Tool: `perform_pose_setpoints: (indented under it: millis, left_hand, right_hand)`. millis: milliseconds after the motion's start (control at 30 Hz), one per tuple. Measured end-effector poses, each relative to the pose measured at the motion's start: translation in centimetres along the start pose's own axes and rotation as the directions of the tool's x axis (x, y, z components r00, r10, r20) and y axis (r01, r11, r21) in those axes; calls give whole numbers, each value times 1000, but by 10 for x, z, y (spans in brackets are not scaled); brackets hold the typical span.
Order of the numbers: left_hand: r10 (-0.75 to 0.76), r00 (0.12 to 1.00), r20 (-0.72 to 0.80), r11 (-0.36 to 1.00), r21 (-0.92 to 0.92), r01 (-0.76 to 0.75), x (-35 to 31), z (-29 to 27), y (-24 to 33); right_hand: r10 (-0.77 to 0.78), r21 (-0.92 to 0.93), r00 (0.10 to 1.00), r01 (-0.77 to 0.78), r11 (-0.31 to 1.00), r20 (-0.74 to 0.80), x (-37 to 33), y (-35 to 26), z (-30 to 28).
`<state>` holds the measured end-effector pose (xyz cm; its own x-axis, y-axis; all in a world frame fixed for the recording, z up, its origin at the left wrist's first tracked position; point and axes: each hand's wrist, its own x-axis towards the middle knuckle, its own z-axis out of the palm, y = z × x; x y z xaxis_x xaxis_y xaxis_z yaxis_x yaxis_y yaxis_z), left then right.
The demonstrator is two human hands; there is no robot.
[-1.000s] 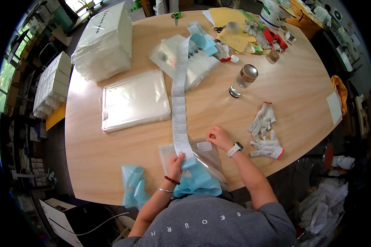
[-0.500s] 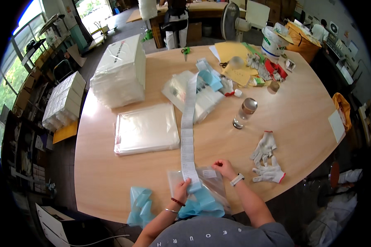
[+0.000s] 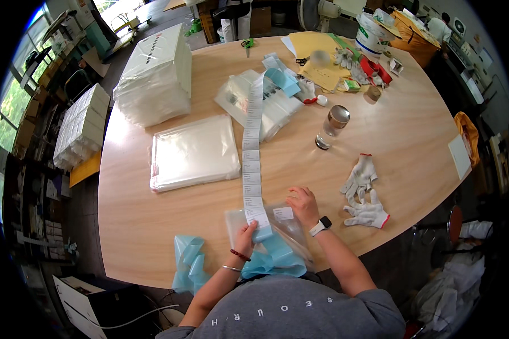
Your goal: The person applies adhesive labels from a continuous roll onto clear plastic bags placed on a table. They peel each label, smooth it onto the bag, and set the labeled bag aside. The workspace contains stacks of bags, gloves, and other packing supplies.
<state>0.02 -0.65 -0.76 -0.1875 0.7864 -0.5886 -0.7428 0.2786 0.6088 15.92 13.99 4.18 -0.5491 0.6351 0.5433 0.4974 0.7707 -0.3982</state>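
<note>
My left hand (image 3: 245,238) is closed on the lower part of a long strip of white labels (image 3: 252,164). The strip runs up the table to a pile of bags, and its bare light-blue backing (image 3: 273,255) curls in loops near my body. Under it lies a clear plastic bag (image 3: 293,230) with one white label (image 3: 283,213) near its upper edge. My right hand (image 3: 303,204) rests at the bag's upper right corner, just beside that label, with fingers stretched out and nothing visible in them.
A flat stack of clear bags (image 3: 195,152) lies to the left, with a tall wrapped stack (image 3: 155,76) behind. White gloves (image 3: 367,212) and a glass bottle (image 3: 332,129) stand or lie to the right. Green-handled scissors (image 3: 247,44) are at the far edge.
My right hand has gone from curled, pinched fingers to stretched fingers by the label on the bag. The left hand still holds the strip. The whole view has tilted down.
</note>
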Motion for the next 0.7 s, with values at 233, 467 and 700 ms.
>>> perform_pose_setpoints:
  millis: [233,467,700]
  left_hand:
    - [-5,998,59,999,-46,8,-6,6,12]
    - [-213,952,219,976,-4,220,-5,14,30]
    - [-49,982,180,993,117,28,-3,12,11]
  right_hand:
    - [526,557,666,-740,377,528,-34,-2,23]
    - [251,603,653,-757,253,715,-59,-44,25]
    - [389,619,787,-617,487,478,-52,-53,19]
